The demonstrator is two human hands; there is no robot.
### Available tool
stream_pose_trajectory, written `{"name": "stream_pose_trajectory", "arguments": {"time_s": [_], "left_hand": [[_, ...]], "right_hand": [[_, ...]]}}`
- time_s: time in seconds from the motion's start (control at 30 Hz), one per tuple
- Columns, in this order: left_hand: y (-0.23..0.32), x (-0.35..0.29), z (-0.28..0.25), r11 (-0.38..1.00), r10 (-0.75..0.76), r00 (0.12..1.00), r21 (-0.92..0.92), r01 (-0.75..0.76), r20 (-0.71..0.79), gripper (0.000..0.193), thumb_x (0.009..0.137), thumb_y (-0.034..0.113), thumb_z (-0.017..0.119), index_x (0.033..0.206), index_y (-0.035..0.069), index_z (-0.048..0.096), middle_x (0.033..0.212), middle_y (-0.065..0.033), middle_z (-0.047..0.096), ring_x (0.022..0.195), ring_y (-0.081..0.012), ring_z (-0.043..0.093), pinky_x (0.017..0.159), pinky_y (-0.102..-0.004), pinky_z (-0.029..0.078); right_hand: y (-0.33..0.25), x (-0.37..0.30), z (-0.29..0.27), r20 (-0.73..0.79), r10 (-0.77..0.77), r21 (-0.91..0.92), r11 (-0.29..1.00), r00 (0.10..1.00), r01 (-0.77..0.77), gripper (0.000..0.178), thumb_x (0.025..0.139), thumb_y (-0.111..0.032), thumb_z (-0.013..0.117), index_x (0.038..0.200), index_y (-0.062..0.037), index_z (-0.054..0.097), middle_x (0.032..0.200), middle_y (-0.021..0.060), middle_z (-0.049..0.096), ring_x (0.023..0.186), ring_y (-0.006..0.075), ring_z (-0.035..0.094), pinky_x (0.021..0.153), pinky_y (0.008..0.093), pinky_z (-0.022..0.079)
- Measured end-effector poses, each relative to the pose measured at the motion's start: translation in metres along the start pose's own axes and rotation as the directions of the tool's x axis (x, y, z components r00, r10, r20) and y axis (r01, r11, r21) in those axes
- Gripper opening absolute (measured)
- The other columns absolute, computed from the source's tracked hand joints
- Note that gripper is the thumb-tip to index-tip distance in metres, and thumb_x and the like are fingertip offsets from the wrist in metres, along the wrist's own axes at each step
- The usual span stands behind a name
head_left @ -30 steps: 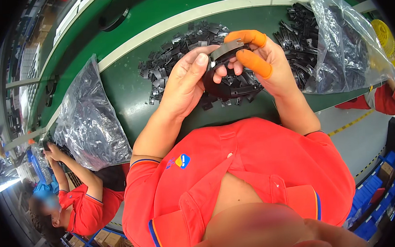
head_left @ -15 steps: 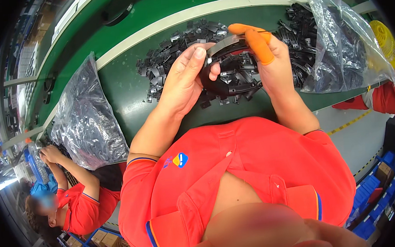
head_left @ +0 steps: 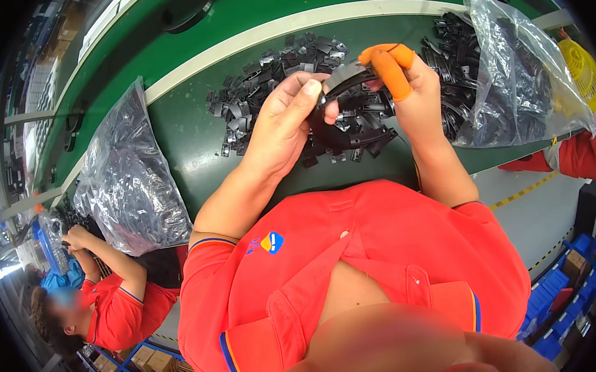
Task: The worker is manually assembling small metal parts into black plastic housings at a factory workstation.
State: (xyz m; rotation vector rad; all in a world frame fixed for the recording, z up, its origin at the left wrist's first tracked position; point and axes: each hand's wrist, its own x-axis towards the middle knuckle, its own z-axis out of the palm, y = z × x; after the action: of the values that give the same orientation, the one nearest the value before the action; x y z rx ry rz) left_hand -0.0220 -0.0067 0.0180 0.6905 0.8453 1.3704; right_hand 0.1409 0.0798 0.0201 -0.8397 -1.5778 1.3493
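Note:
Between both hands is a curved black band (head_left: pixel 330 137), shaped like a headphone headband, with a smooth grey strip (head_left: pixel 343 78) along its upper side. My left hand (head_left: pixel 284 122) pinches its left end between thumb and fingers. At its other end my right hand (head_left: pixel 421 96) is closed on it, with orange finger cots (head_left: pixel 392 78) on the thumb and forefinger. Those fingers hide the spot where they touch the band. Under and behind it lies a loose pile of small black plastic parts (head_left: pixel 254 86) on the green table (head_left: pixel 208 171).
Clear plastic bags of dark parts lie at the left (head_left: pixel 131 189) and right (head_left: pixel 510 84). More black curved parts (head_left: pixel 444 68) spill near the right bag. Beyond it stands a yellow basket (head_left: pixel 581 66). A co-worker in red (head_left: pixel 132 312) sits at left; another red sleeve (head_left: pixel 576 152) shows at right.
The band has tilted slightly, and my right fingers have bent further over its right end. Both hands keep hold of it. The whole view has shifted a little.

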Motion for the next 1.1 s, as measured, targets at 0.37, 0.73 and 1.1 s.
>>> {"name": "stream_pose_trajectory", "arguments": {"time_s": [0.37,0.73,1.1], "left_hand": [[0.0,0.003,-0.004,0.997,-0.032,0.998,-0.07,0.028,-0.054,0.029,0.092,0.03,0.05,0.102,0.003,0.054,0.074,-0.0004,0.052,0.068,-0.0075,0.045,0.067,-0.0205,0.038],[-0.001,0.001,-0.004,0.993,-0.1,0.995,-0.063,0.099,-0.018,0.029,0.092,0.03,0.05,0.102,0.003,0.055,0.072,0.0008,0.052,0.067,-0.007,0.045,0.065,-0.0194,0.038],[0.0,0.002,-0.003,0.993,-0.096,0.995,-0.074,0.095,-0.011,0.026,0.091,0.029,0.052,0.1,0.004,0.053,0.073,-0.0002,0.053,0.068,-0.0078,0.048,0.065,-0.0208,0.04]], "right_hand": [[0.008,-0.006,0.004,-0.082,-0.307,-0.068,0.951,0.948,0.302,0.019,0.087,-0.008,0.055,0.101,0.0023,0.063,0.087,0.0071,0.067,0.065,0.0103,0.061,0.06,0.02,0.047],[0.003,-0.012,0.006,-0.115,-0.357,-0.096,0.933,0.927,0.347,0.021,0.089,-0.008,0.053,0.103,0.0055,0.061,0.082,0.0078,0.066,0.068,0.0105,0.061,0.062,0.0205,0.048],[0.008,-0.016,0.004,-0.115,-0.369,-0.203,0.918,0.922,0.342,0.019,0.088,-0.005,0.053,0.1,0.0071,0.061,0.083,0.0111,0.066,0.071,0.013,0.063,0.064,0.0235,0.051]]}}
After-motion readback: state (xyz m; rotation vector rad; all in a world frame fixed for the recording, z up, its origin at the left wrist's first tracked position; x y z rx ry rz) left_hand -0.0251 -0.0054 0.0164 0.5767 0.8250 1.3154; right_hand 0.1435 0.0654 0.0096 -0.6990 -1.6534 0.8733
